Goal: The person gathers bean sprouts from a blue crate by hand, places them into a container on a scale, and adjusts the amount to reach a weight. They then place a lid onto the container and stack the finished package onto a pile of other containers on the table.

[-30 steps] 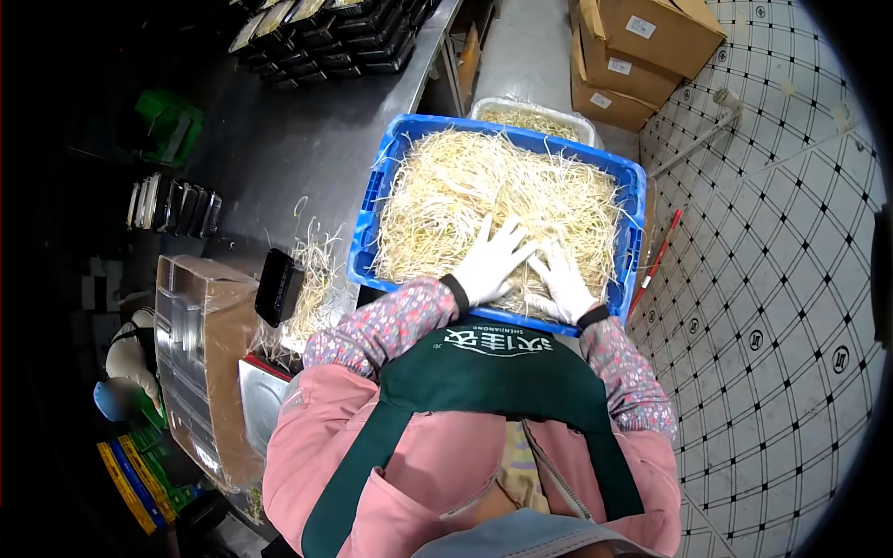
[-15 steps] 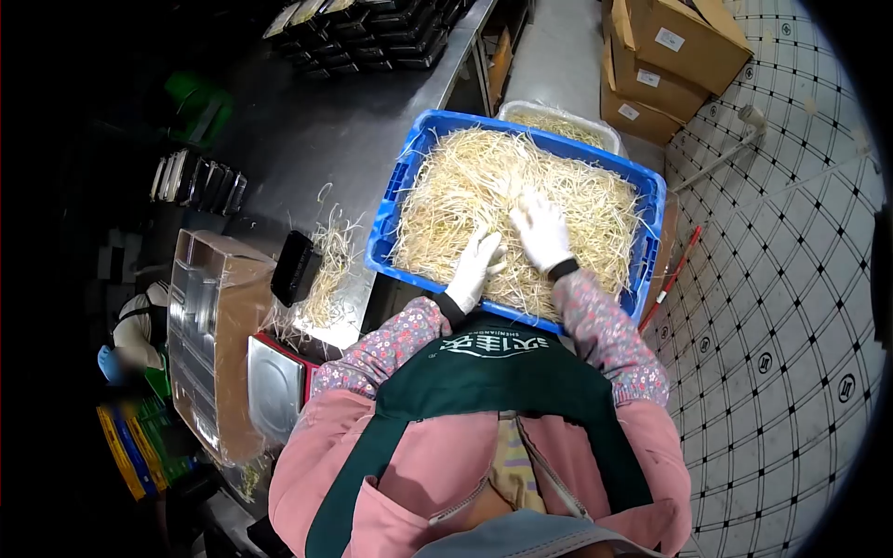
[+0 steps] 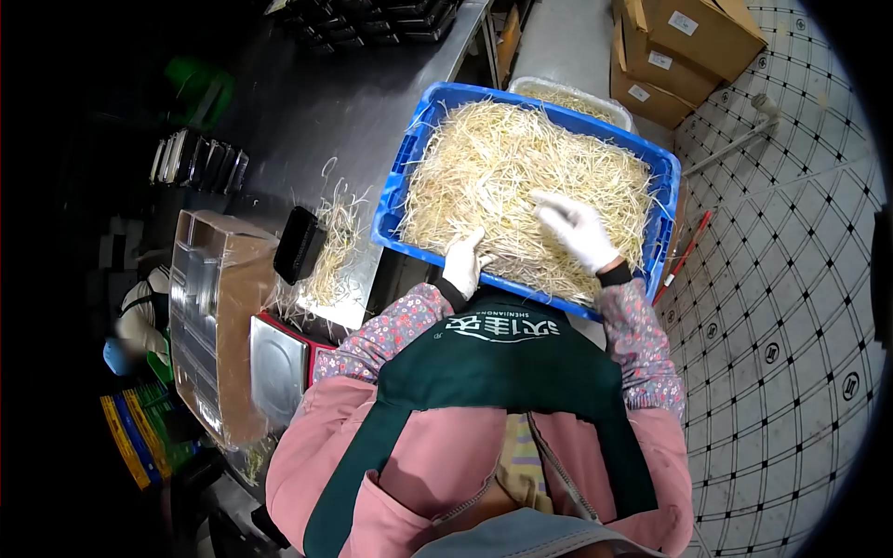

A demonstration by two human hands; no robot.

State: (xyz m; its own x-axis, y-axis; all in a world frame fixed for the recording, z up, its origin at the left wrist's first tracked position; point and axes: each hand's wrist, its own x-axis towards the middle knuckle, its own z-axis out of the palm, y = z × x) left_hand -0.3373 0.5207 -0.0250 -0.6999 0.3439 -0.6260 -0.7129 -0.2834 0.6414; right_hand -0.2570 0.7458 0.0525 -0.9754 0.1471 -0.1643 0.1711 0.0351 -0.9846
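Note:
A blue plastic crate [image 3: 383,219] stands in front of me, filled with pale bean sprouts [image 3: 530,167]. My left hand [image 3: 463,264], in a white glove, rests at the crate's near side, its thumb apart from the fingers and its fingertips at the edge of the sprouts. Over the right part of the heap is my right hand [image 3: 580,234], also gloved, with fingers stretched out to the left and nothing held in them.
Left of the crate, a black tray [image 3: 299,245] lies beside loose sprouts [image 3: 337,246] on the metal table [image 3: 307,130]. Nearer me are a scale [image 3: 279,370] and a carton of clear containers [image 3: 244,325]. Cardboard boxes [image 3: 684,56] stand at the far right. Another person [image 3: 141,321] is at far left.
My right hand has moved right and back toward me, away from the middle of the sprouts. My left hand has drawn slightly toward the crate's near rim. The view has shifted a little.

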